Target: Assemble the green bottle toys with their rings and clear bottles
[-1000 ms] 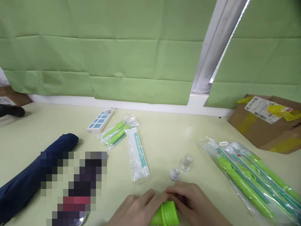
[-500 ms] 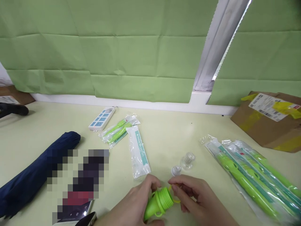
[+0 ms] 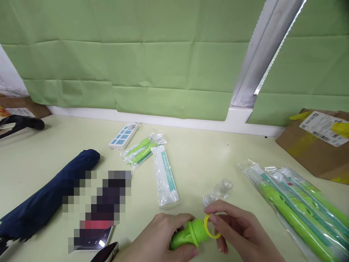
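My left hand (image 3: pixel 166 236) is closed around a green plastic handle piece (image 3: pixel 188 234) with a screw thread, its threaded end pointing right. Between thumb and fingertips, my right hand (image 3: pixel 240 229) pinches a thin yellow ring (image 3: pixel 206 227) right beside that thread. The ring stands on edge, and whether it touches the thread I cannot tell. Just beyond my right fingers lie a small clear plastic piece (image 3: pixel 209 199) and a larger clear cap (image 3: pixel 224 188). Past my left hand is a clear packet (image 3: pixel 165 178) with a teal printed strip.
Bagged green sticks (image 3: pixel 297 203) lie at right before a cardboard box (image 3: pixel 313 142). More bagged green pieces (image 3: pixel 143 149) and a white power strip (image 3: pixel 124 136) lie at the back. At left are a folded dark blue umbrella (image 3: pixel 57 189) and a phone (image 3: pixel 94 240), partly blurred out.
My right hand has drawn slightly away from the thread, and the yellow ring now shows more fully. My left hand has turned the green piece more level. The whole view has shifted slightly.
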Motion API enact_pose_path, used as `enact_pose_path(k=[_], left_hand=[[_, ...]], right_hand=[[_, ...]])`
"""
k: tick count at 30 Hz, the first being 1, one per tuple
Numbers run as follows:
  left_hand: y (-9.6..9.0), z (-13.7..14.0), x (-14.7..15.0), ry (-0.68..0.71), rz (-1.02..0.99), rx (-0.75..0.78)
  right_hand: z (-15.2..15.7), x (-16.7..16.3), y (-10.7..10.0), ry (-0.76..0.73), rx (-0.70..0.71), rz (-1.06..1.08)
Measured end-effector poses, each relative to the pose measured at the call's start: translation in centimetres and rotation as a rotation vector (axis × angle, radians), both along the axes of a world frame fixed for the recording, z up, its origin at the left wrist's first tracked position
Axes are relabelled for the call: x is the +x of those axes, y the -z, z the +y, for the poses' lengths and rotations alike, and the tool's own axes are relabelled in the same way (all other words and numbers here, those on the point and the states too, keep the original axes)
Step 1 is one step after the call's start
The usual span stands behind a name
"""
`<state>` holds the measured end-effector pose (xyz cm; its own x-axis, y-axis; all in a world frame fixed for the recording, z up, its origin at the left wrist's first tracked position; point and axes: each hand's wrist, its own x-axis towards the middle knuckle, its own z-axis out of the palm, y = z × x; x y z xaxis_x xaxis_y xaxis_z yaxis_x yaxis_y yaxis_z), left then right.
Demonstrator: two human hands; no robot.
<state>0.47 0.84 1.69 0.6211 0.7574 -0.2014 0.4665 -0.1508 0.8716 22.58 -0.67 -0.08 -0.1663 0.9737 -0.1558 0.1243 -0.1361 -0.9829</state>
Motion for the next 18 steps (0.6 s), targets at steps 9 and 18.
enact_pose_path(k=[9, 18], left_hand=[[-0.9, -0.7, -0.2, -0.029, -0.087, -0.039], [-1.3, -0.8, 0.0, -0.04, 0.072, -0.041]], right_hand=[[-0.1, -1.0, 0.6, -0.101, 0.042, 0.017], [-0.1, -0.5, 0.7, -0.215, 0.324, -0.069]])
